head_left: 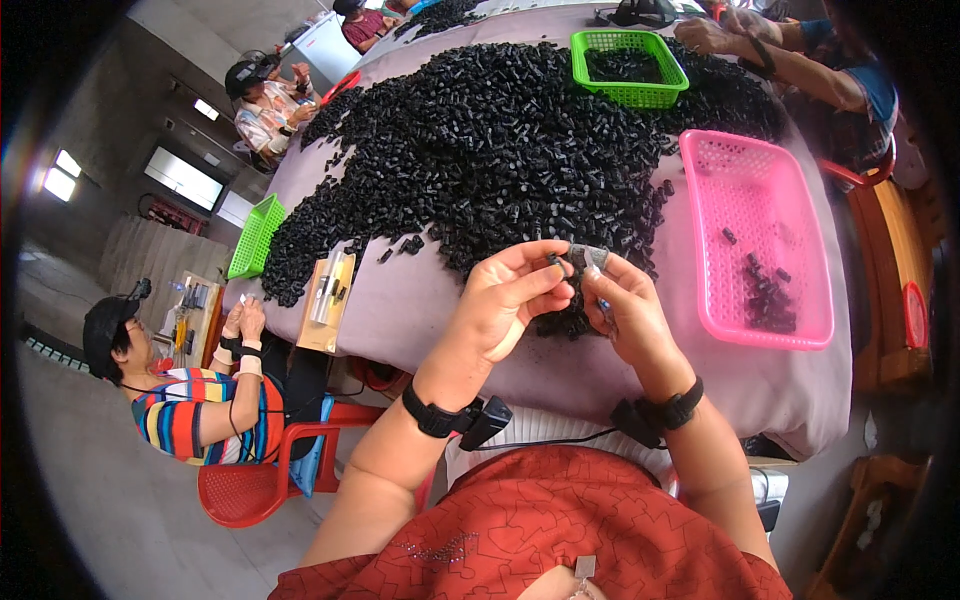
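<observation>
Both hands are working at the near edge of the black parts pile (pixel 500 150): left hand (pixel 505 300) pinching a small black part (pixel 560 262), right hand (pixel 625 310) fingers closed around it for alignment.

Left hand (pixel 508 298) and right hand (pixel 627 312) raised, fingertips pinched together.

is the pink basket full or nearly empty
Nearly empty: the pink basket holds only a few small black parts gathered at its near end; most of its mesh floor is bare.
</observation>
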{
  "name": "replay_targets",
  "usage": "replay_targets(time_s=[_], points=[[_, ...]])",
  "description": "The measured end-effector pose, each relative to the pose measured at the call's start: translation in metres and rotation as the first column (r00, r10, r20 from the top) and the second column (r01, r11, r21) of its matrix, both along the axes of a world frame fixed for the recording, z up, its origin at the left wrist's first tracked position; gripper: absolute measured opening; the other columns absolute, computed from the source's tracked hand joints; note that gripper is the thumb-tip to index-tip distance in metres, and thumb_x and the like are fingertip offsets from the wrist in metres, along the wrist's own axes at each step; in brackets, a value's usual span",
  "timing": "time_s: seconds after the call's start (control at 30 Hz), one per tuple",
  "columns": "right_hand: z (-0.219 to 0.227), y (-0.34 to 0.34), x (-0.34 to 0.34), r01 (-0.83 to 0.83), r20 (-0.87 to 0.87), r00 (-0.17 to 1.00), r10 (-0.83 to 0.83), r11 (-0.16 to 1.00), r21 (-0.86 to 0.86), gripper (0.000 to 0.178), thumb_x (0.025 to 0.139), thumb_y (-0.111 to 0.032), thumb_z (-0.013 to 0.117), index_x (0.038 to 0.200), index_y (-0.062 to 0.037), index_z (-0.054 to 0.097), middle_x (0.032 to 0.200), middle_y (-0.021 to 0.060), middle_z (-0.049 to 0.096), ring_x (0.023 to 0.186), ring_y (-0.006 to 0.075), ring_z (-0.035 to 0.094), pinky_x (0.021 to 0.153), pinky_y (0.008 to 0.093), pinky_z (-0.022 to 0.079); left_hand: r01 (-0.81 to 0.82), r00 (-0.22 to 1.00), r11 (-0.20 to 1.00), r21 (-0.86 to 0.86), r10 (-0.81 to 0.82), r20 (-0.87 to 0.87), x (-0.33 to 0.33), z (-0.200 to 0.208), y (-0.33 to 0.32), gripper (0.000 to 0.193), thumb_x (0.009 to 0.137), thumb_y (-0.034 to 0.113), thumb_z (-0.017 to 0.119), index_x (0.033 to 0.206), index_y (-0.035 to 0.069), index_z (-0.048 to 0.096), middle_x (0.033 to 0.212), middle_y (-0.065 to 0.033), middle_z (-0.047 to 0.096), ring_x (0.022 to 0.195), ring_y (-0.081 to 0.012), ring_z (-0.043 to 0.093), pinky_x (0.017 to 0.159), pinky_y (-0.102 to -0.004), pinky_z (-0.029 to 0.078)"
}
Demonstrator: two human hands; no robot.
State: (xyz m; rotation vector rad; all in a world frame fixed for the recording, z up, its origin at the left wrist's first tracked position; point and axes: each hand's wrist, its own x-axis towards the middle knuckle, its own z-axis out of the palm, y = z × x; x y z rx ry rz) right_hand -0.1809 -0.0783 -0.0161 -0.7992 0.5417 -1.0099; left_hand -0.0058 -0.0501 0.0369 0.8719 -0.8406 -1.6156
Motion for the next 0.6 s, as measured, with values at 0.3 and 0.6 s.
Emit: replay_targets(time_s=[0.3, 0.6], points=[[-0.011, -0.006, 0.008, 0.147, 0.067, 0.987, -0.148, 0.989, 0.030, 0.003, 0.087, -0.008, 0.058, 0.088, -0.0087, 0.055, 0.067, -0.0014, 0.052, 0.050, 0.0079, 0.047, 0.042, 0.0207, 0.032, 0.136, 0.975, 0.984, -0.119, -0.111, 0.194, -0.077, 0.032, -0.042, 0.025, 0.090, 0.007, 0.063, 0.113, -0.002, 0.062, 0.092, -0.0089, 0.068, 0.073, -0.0137, 0.067, 0.066, -0.0245, 0.057], [-0.030, -0.006, 0.000, 0.106, -0.052, 0.993, -0.104, 0.994, 0.037, 0.030, 0.093, -0.018, 0.062, 0.120, -0.0061, 0.055, 0.098, -0.0004, 0.057, 0.086, 0.0083, 0.053, 0.073, 0.0254, 0.045, 0.486, 0.690, 0.725, -0.489, 0.026, 0.724, -0.156, 0.020, -0.053, 0.046, 0.088, 0.012, 0.064, 0.131, 0.001, 0.051, 0.113, -0.0122, 0.064, 0.082, -0.0132, 0.064, 0.070, -0.0251, 0.053]])
